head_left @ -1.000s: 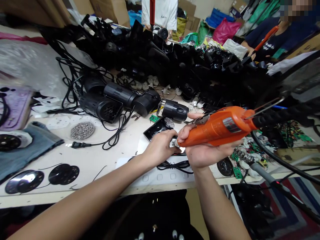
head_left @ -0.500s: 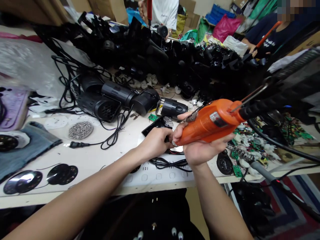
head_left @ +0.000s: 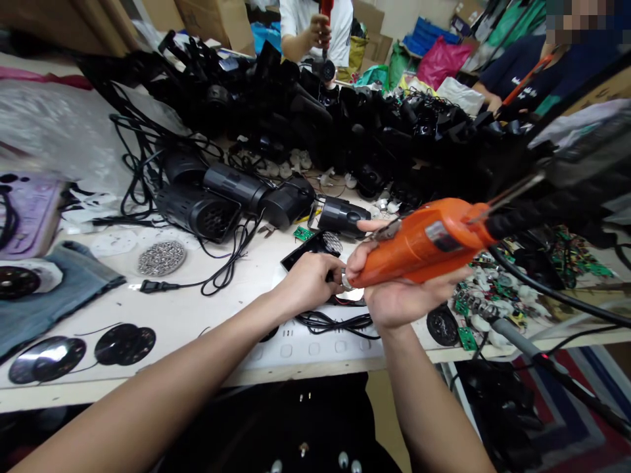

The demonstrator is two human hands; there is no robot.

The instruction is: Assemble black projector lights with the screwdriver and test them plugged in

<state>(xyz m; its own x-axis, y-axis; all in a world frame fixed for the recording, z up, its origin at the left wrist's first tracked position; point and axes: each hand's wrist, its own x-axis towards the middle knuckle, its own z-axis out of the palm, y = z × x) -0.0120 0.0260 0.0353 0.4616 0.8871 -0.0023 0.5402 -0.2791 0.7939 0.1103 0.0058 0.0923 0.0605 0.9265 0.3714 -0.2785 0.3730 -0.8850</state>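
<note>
My right hand is wrapped round an orange electric screwdriver, which is tilted with its tip towards the left. At that tip, the fingers of my left hand are pinched together; what lies between them is hidden. Under and behind my left hand is an open black plastic housing with a grille, partly covered by the hand. A coiled black cable lies just in front of it on the table.
A dish of small screws and a power plug are to the left. Black dryer-like bodies and a dark heap of parts stand behind. A soldering iron rests by circuit boards at right. Two people work across the table.
The orange screwdriver and my right hand have shifted slightly right, while my left hand stays pinched. Across the table, a person's hand with a red tool has come lower into view.
</note>
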